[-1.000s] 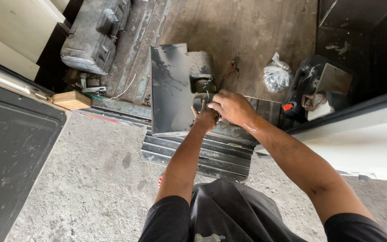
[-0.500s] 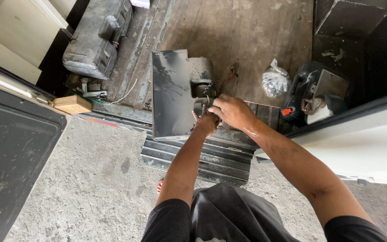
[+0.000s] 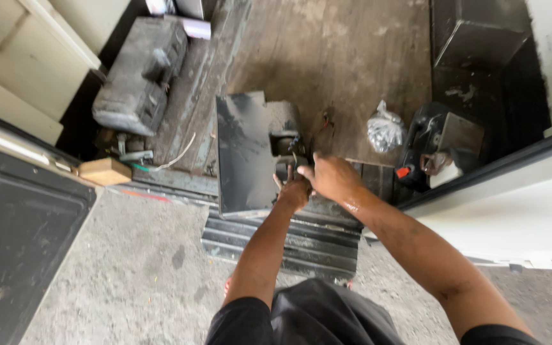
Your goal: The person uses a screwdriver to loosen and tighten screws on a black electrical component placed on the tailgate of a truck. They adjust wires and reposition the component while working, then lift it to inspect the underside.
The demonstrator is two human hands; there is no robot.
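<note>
Both hands work at the right edge of a dark metal plate point(image 3: 245, 153) that lies flat on the worn floor point(image 3: 352, 57) of a vehicle's open doorway. Right of the plate sits a grimy metal fitting point(image 3: 284, 137) with thin wires coming off it – this is the piece in hand. The left hand point(image 3: 294, 190) is curled just below the fitting, its fingers point(image 3: 289, 176) closed around something small there; what exactly they pinch I cannot tell. The right hand point(image 3: 333, 177) rests beside it, touching it, fingers bent down toward the same spot, and whether they grip anything is hidden under the knuckles.

To do this well, it seems wise to keep one hand steadying the fitting against the plate while the other handles the wires – short, gentle pulls, since the strands look thin.

Right of the plate lie a knotted clear plastic bag point(image 3: 384, 131) and a black canister point(image 3: 439, 144). Left of the plate sit a grey battery-like box point(image 3: 138, 76) and a small wooden block point(image 3: 103, 171). Below the plate a ribbed step point(image 3: 289, 243) meets the concrete ground point(image 3: 129, 275).
</note>
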